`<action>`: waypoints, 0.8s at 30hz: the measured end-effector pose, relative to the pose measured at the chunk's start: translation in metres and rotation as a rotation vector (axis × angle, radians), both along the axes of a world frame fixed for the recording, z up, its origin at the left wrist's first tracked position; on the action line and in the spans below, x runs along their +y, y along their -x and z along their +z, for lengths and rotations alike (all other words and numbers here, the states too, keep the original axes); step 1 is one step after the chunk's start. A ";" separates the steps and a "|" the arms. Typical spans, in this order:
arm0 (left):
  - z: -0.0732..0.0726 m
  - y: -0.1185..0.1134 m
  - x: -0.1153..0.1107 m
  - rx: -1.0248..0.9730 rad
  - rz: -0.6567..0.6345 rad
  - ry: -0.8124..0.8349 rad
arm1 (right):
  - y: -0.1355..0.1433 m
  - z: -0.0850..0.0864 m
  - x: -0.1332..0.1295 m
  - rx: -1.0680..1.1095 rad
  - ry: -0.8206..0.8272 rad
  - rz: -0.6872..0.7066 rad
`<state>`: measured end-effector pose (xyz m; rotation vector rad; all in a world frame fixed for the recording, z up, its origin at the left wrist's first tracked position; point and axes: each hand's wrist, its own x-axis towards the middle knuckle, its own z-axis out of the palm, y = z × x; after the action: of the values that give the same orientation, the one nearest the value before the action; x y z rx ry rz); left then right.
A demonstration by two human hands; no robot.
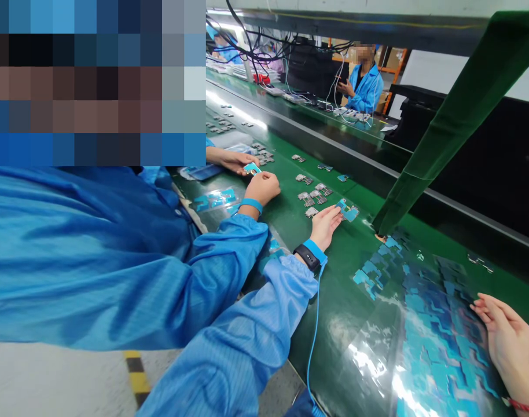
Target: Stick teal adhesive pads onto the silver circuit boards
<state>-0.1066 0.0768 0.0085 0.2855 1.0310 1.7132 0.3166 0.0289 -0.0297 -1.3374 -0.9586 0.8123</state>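
Observation:
My left hand (327, 226), with a dark wristband and a blue wrist strap at the wrist, pinches a small circuit board with blue film (349, 212) above the green bench. Several bare metal-and-grey boards (316, 197) lie just beyond it. On the right, my right hand (510, 341) hovers at the edge of a clear sheet of blue film stickers (442, 347). Its fingers are loosely bent and apart, and I see nothing in them. Further loose blue pieces (371, 275) lie between my two hands.
At my left a co-worker in a blue smock (117, 249) holds a blue-filmed part (252, 168) in both hands, with one sleeve beside mine. A slanting green-wrapped post (442, 133) rises from the bench (329, 324). A coiled blue cord (315, 336) hangs from my left wrist.

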 end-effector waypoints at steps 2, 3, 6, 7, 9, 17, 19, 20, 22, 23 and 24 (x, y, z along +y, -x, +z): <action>-0.001 0.000 0.001 0.005 0.001 0.005 | 0.000 -0.001 0.000 -0.001 0.007 -0.002; 0.000 0.001 0.001 0.008 0.001 0.007 | 0.001 -0.002 0.000 -0.004 0.009 -0.004; 0.003 0.001 0.000 0.024 -0.001 -0.003 | 0.003 0.004 -0.003 -0.020 0.004 -0.020; 0.006 0.000 -0.002 0.031 -0.007 -0.016 | 0.005 0.009 -0.006 -0.042 -0.007 -0.037; 0.013 -0.009 -0.010 0.048 -0.040 -0.053 | 0.015 0.024 -0.014 -0.170 -0.032 -0.065; 0.025 -0.104 -0.080 0.125 -0.513 -0.099 | 0.116 0.063 -0.059 -0.308 0.125 0.578; 0.022 -0.116 -0.092 0.133 -0.593 -0.080 | 0.125 0.063 -0.060 -0.289 0.179 0.599; 0.021 -0.118 -0.095 0.135 -0.614 -0.075 | 0.123 0.064 -0.056 -0.294 0.198 0.586; 0.020 -0.116 -0.097 0.132 -0.629 -0.070 | 0.108 0.069 -0.039 -0.315 0.214 0.520; 0.020 -0.113 -0.096 0.129 -0.633 -0.069 | 0.097 0.072 -0.026 -0.331 0.217 0.475; 0.020 -0.110 -0.094 0.126 -0.641 -0.067 | 0.085 0.076 -0.010 -0.349 0.219 0.430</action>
<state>0.0039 -0.0173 0.0285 0.6936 0.8490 1.1572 0.2312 0.0191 0.0466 -1.5155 -1.5009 1.0500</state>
